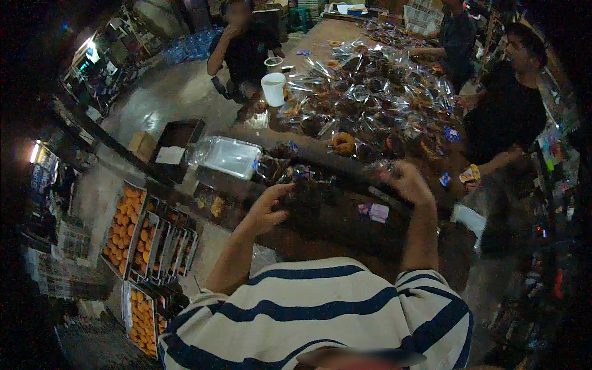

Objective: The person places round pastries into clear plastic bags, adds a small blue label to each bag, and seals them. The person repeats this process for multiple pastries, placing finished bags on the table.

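My left hand (269, 209) is at the table's near edge, thumb and fingers apart, with nothing visible in it. Just beyond its fingertips lie dark items in clear wrappers (271, 171). My right hand (408, 183) is raised over the table to the right, fingers curled together. Whatever those fingers hold is too small and blurred to make out. Between and beyond my hands sits a brown ring doughnut (343, 143). Behind it spreads a large heap of clear-wrapped doughnuts (364, 92). A purple and white packet (374, 213) lies nearer me, left of my right forearm.
A clear plastic-covered tray (231, 157) and a white bucket (274, 89) stand left on the table. Racked trays of round golden pastries (125, 225) are at lower left. One person (246, 52) is at far left; two people (509, 92) work along the right side.
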The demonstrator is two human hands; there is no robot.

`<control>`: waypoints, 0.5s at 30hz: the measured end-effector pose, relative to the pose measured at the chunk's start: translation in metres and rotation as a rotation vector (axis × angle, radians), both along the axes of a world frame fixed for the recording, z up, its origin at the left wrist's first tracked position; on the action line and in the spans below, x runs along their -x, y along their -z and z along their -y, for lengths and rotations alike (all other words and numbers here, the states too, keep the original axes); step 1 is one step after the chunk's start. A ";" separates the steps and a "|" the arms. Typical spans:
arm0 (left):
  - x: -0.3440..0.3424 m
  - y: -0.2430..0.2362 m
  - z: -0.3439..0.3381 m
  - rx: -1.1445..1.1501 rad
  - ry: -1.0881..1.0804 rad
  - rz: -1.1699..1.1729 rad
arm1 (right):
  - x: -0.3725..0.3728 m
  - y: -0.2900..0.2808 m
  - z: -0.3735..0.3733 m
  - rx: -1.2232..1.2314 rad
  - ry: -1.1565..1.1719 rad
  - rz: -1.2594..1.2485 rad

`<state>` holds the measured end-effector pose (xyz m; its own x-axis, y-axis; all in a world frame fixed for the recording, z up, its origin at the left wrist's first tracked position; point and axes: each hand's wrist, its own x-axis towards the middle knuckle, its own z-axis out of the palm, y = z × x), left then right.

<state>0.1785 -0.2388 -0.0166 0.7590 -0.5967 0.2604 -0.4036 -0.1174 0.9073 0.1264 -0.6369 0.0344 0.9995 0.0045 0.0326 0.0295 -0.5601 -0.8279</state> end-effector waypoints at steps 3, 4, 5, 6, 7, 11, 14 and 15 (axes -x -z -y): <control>0.029 -0.016 0.007 -0.221 0.192 0.313 | 0.044 -0.039 -0.084 -0.025 -0.500 -0.136; 0.036 -0.018 0.006 -0.247 0.317 0.258 | 0.051 -0.042 -0.110 0.037 -0.544 -0.255; 0.043 -0.018 0.004 -0.234 0.500 0.038 | 0.055 -0.044 -0.131 0.049 -0.638 -0.307; 0.047 -0.017 -0.002 -0.159 0.768 -0.303 | 0.060 -0.044 -0.147 -0.038 -0.615 -0.308; 0.051 -0.014 -0.009 -0.083 1.029 -0.647 | 0.065 -0.041 -0.159 -0.143 -0.605 -0.295; 0.062 0.003 -0.054 -0.069 0.644 -0.719 | 0.070 -0.005 -0.198 -0.536 -0.254 0.150; 0.066 0.001 -0.080 0.203 0.474 -0.730 | 0.084 0.024 -0.214 -0.741 0.244 0.124; 0.068 -0.005 -0.082 0.296 0.447 -0.754 | 0.085 0.029 -0.219 -0.854 0.218 0.163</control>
